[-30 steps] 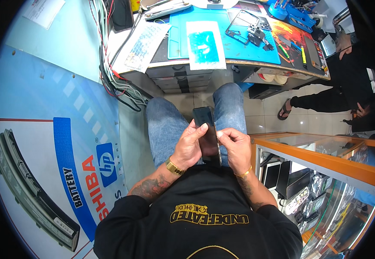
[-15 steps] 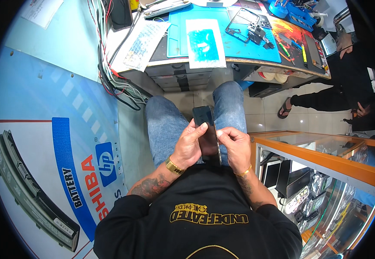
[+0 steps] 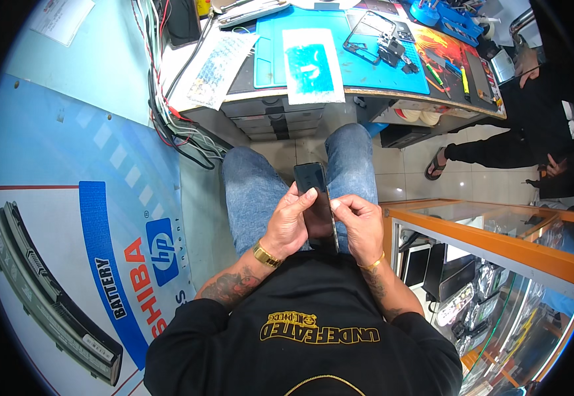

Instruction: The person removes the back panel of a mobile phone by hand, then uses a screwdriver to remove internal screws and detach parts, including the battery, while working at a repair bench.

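A dark smartphone (image 3: pixel 317 212) stands tilted over my lap, its glossy black face toward me. My left hand (image 3: pixel 288 224) is closed round its left side, the thumb lying on the glass. At the phone's right edge, my right hand (image 3: pixel 361 226) pinches with thumb and forefinger. Whether those fingertips hold the edge itself or something small and thin is hidden. A thin pale line runs down the edge below them. My jeans-clad legs (image 3: pixel 255 195) are on both sides of the phone.
Ahead is a workbench with a blue mat (image 3: pixel 270 56), a blue-and-white sheet (image 3: pixel 313 69), a black phone frame (image 3: pixel 373 36) and screwdrivers (image 3: pixel 465 82). Cables (image 3: pixel 161 105) hang at left. A wood-edged glass case (image 3: pixel 492 241) stands right; another person's leg (image 3: pixel 485 155) is beyond.
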`<state>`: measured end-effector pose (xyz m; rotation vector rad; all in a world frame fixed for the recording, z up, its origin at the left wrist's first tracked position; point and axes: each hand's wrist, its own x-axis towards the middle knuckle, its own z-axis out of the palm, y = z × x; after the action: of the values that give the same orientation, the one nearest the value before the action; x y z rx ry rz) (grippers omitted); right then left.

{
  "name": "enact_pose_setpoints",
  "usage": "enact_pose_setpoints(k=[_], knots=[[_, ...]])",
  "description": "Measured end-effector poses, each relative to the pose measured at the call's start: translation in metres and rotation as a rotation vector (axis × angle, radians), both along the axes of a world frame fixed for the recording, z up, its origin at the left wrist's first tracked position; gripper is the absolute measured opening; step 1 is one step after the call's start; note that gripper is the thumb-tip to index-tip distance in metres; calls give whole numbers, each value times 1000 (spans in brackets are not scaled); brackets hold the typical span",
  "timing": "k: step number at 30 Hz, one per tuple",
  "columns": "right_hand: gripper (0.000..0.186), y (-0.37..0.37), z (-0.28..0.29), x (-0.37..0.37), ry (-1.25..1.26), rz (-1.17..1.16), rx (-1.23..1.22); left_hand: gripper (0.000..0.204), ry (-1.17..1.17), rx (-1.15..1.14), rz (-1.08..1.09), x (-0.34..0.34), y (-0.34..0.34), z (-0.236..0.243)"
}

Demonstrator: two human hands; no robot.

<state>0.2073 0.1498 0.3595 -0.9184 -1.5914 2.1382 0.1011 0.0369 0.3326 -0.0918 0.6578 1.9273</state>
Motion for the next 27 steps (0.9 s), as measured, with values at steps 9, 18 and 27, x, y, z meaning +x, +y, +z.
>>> enact_pose_setpoints(k=[9,18,27], knots=[[11,-1,11,4,-35,20,84,23,52,22,-11,0,1,5],[57,-48,92,-1,223,278,1015,28,-252,851,-106,-22,2,32],[57,-46,91,-11,280,207,1258,60,14,452,69,-27,-14,51]])
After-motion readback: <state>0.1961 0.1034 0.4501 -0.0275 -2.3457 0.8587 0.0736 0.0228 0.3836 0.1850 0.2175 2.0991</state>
